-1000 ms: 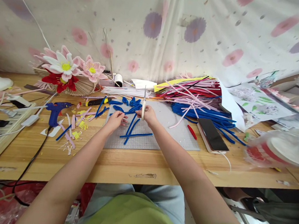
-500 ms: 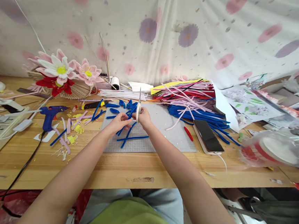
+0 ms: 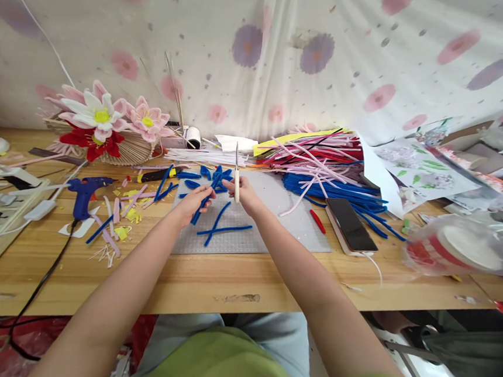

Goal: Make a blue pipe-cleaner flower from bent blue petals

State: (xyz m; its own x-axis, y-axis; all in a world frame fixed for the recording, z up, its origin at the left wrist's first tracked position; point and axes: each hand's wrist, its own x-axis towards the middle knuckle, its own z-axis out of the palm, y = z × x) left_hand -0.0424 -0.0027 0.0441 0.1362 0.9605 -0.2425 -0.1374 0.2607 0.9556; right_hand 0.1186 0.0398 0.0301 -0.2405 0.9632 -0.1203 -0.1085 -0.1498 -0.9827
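Running across the view is a wooden table (image 3: 208, 278), backed by a pale cloth (image 3: 289, 57) printed with pink and purple flowers. A grey mat (image 3: 274, 226) lies at the middle of the table, with loose blue stems (image 3: 224, 228) crossed on it and short blue pieces (image 3: 191, 175) scattered along its far left edge. To the right of the mat a heap of blue, pink and red stems (image 3: 324, 165) spreads out, and a dark phone (image 3: 350, 225) rests against its near side, with a small red piece (image 3: 318, 221) just beside it. Printed papers (image 3: 420, 171) and a clear bag (image 3: 462, 248) fill the far right. On the left stand made flowers (image 3: 103, 120) in white, pink and red, and nearer lies a blue glue gun (image 3: 84, 191) with its black cord trailing off the edge, among pink and yellow scraps (image 3: 120, 224)

The right hand (image 3: 246, 191) is closed round the handle of scissors (image 3: 236, 172), blades pointing up and away; whether the blades are parted cannot be told. The left hand (image 3: 194, 202) has its fingers pinched on a blue stem (image 3: 200, 207) that slants up toward the scissors. Both hands hover over the mat's far left part, close together
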